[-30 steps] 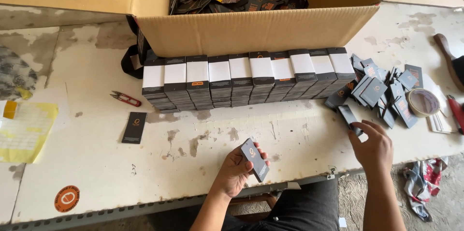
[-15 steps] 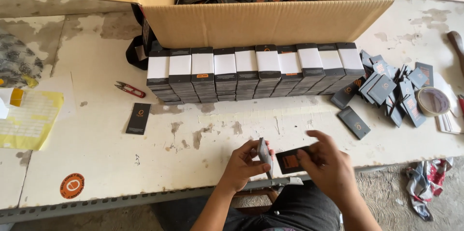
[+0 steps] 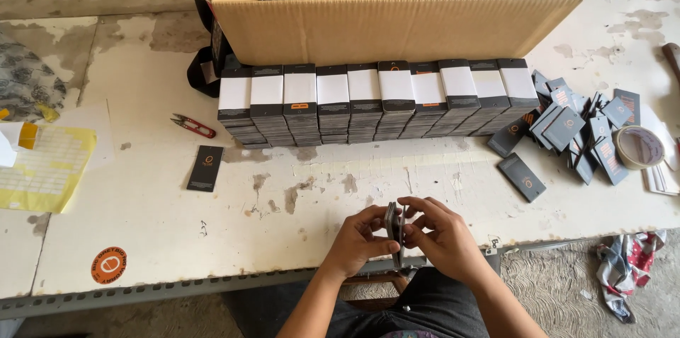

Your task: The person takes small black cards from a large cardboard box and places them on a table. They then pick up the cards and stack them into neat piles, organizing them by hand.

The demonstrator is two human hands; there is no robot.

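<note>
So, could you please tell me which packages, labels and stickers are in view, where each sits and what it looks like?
Cardboard box: back of table, brown, open, holding dark tags.
Banded stacks: row before the box, black with white bands.
Loose tags: right heap, dark rectangles.
Single tag: left, flat, black.
Round sticker: front left, orange.
Label sheet: left edge, yellow.
Small stack: held edge-up between both hands.

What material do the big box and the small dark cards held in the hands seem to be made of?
Big box: corrugated cardboard, matte brown, judging by its folded flaps and raw edges. Dark cards: probably stiff matte card or thin paperboard; they stay flat on edge between the left hand and right hand.
</note>
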